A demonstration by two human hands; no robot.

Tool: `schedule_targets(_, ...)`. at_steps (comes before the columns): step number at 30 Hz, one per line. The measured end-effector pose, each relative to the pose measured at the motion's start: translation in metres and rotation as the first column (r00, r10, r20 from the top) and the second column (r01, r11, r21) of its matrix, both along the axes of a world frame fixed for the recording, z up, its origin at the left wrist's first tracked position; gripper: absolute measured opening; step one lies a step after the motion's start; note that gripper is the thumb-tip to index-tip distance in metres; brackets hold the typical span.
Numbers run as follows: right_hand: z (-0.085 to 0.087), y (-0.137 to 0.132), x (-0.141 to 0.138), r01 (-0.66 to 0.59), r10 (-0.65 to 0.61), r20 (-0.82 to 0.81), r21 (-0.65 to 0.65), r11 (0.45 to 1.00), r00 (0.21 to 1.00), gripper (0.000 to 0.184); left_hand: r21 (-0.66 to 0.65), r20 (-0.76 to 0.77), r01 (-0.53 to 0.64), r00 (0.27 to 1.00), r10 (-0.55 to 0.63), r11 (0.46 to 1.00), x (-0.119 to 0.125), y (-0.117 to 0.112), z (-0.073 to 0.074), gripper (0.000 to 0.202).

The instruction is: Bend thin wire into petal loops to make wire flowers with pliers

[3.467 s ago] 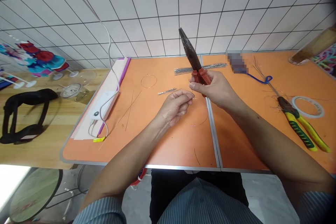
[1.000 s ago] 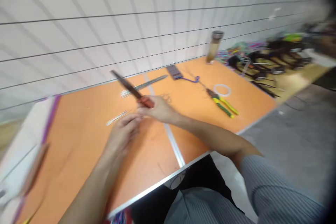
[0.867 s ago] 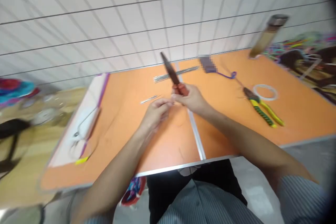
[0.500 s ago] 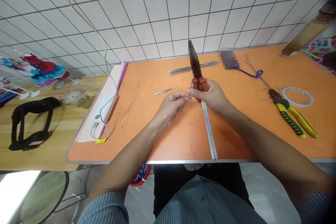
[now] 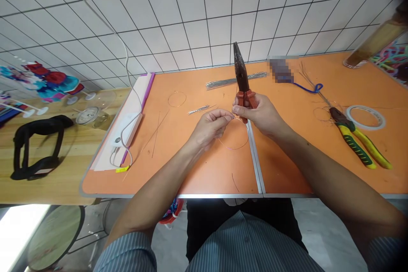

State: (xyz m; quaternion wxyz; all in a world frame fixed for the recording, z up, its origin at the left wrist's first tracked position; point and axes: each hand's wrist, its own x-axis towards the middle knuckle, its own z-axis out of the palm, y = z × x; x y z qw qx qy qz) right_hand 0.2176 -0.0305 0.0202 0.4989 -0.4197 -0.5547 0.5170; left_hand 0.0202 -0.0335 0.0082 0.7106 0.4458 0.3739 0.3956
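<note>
My right hand (image 5: 259,112) grips the red handles of rusty needle-nose pliers (image 5: 241,75), whose jaws point up and away over the orange table (image 5: 197,165). My left hand (image 5: 210,125) is closed in a pinch on a thin wire ring (image 5: 237,144) that hangs below both hands. The fingertips of both hands meet at the top of the ring, where the wire ends come together.
A bundle of straight wires (image 5: 223,81) lies behind the hands, a shorter bunch (image 5: 198,110) and a small wire loop (image 5: 177,99) to the left. Yellow-green pliers (image 5: 360,144) and a tape roll (image 5: 366,117) lie at right. A white power strip (image 5: 126,129) rests at left.
The view swung hard to the right and back about a second ago, then settled. The pliers now stand more upright; both hands keep their hold on the wire ring.
</note>
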Motion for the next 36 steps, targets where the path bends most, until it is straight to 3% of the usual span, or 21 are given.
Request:
schedule_targets(17, -0.0055, 0.0028, 0.0004, -0.063, 0.064, -0.044, 0.036, 0.997, 0.997, 0.033, 0.003, -0.037, -0.022, 0.999, 0.022, 1.000, 0.0022, -0.0034, 0.0045, 0.031)
schedule_targets(36, -0.0036, 0.0012, -0.0027, -0.037, 0.038, -0.091, 0.015, 0.999, 0.995, 0.043, 0.023, -0.114, -0.060, 0.992, 0.062, 0.998, 0.0029, -0.0059, 0.0098, 0.027)
